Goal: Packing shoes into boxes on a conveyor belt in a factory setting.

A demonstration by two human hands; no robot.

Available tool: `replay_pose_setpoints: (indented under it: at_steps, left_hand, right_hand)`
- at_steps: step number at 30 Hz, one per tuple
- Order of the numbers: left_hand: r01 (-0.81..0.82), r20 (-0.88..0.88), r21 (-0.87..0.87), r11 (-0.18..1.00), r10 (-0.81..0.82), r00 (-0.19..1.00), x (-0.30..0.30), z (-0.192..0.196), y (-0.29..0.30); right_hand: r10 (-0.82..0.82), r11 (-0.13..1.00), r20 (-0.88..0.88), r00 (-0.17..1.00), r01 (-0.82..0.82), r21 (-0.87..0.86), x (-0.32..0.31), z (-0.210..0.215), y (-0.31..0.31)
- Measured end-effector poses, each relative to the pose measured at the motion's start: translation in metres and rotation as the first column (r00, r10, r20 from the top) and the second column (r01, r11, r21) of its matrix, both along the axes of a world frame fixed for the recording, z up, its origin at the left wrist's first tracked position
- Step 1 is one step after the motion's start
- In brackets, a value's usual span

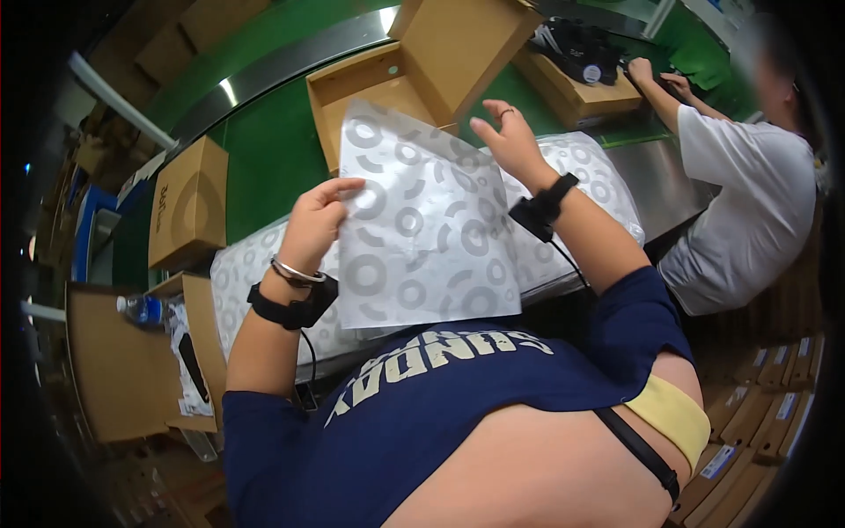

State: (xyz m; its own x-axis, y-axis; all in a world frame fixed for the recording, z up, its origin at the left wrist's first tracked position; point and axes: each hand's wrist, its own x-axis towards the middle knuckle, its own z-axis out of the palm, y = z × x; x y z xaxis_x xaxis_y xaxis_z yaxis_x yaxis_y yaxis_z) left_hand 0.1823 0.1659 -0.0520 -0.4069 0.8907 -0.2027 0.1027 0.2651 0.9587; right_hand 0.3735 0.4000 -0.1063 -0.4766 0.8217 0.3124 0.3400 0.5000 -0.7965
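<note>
My left hand [319, 220] grips the left edge of a white sheet of wrapping paper [422, 238] printed with grey rings, which hangs upright in front of me. Off the sheet's upper right edge, my right hand [515, 145] is raised, its thumb and fingers apart and nothing visible in them. Behind the paper stands an open brown cardboard box [330, 97] with its lid tilted up; the sheet hides part of its inside. Stacks of the same ring-printed paper [585, 172] lie beneath both my forearms.
A closed brown box [189, 207] stands at left on the green work surface [264, 141]. Nearer, an open carton [207, 326] holds scraps and a plastic bottle [141, 308]. Far right, black shoes [581, 57] rest on a box beside a person in a white shirt [748, 202].
</note>
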Motion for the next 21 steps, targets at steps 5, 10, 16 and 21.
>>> replay_pose_setpoints:
  at_steps: [5,10,16,21]
  left_hand:
    - [-0.166,0.111,-0.086,0.982,0.175,0.978,-0.016,-0.02,-0.05]
    - [-0.256,-0.062,-0.024,0.966,0.254,0.965,-0.009,-0.052,-0.063]
    - [-0.379,-0.345,0.176,0.908,0.418,0.841,0.017,-0.065,-0.072]
    - [-0.356,-0.337,0.276,0.893,0.437,0.834,0.022,-0.068,-0.074]
  right_hand:
    - [0.448,0.889,0.199,0.872,-0.458,0.007,0.016,-0.007,-0.017]
    - [0.459,0.883,0.02,0.888,-0.454,-0.123,-0.012,-0.014,-0.007]
    - [0.202,0.949,0.308,0.93,-0.264,0.174,-0.031,-0.015,-0.014]
    - [0.372,0.752,-0.211,0.904,-0.427,-0.501,-0.029,-0.037,0.016]
